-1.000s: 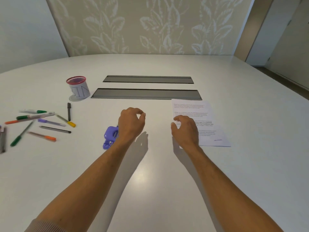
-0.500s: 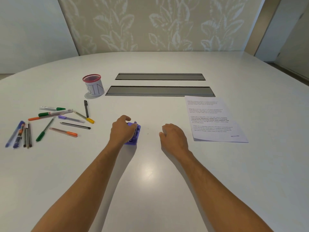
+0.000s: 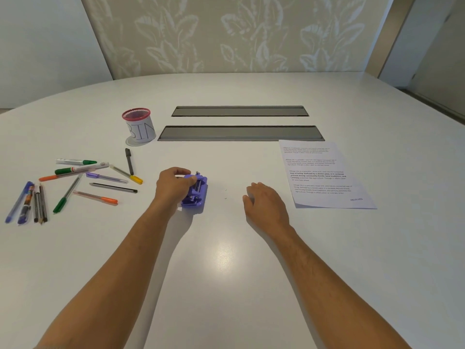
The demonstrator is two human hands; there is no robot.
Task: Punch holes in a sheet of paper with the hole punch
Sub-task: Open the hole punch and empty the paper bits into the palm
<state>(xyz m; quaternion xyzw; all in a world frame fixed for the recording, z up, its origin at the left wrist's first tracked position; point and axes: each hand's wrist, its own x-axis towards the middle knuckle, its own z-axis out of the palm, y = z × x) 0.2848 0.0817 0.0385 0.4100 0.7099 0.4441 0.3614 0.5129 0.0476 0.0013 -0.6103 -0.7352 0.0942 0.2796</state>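
Observation:
A small purple hole punch [image 3: 195, 191] stands on the white table [image 3: 226, 273] in front of me, its metal parts facing up. My left hand [image 3: 173, 186] grips its far left end with curled fingers. My right hand [image 3: 265, 206] rests palm down on the table to the right, holding nothing, fingers loosely bent. A printed sheet of paper [image 3: 324, 175] lies flat further right, apart from both hands, its near left corner slightly lifted. Tiny paper specks [image 3: 225, 194] lie between the punch and my right hand.
Several pens and markers [image 3: 83, 180] are scattered at the left. A mesh cup marked BIN [image 3: 139, 125] stands behind them. Two long grey cable slots [image 3: 240, 133] run across the table's middle.
My left hand came down onto the punch and took hold of it, turning it. My right hand left the sheet and settled on the table nearer me. The view shifted left.

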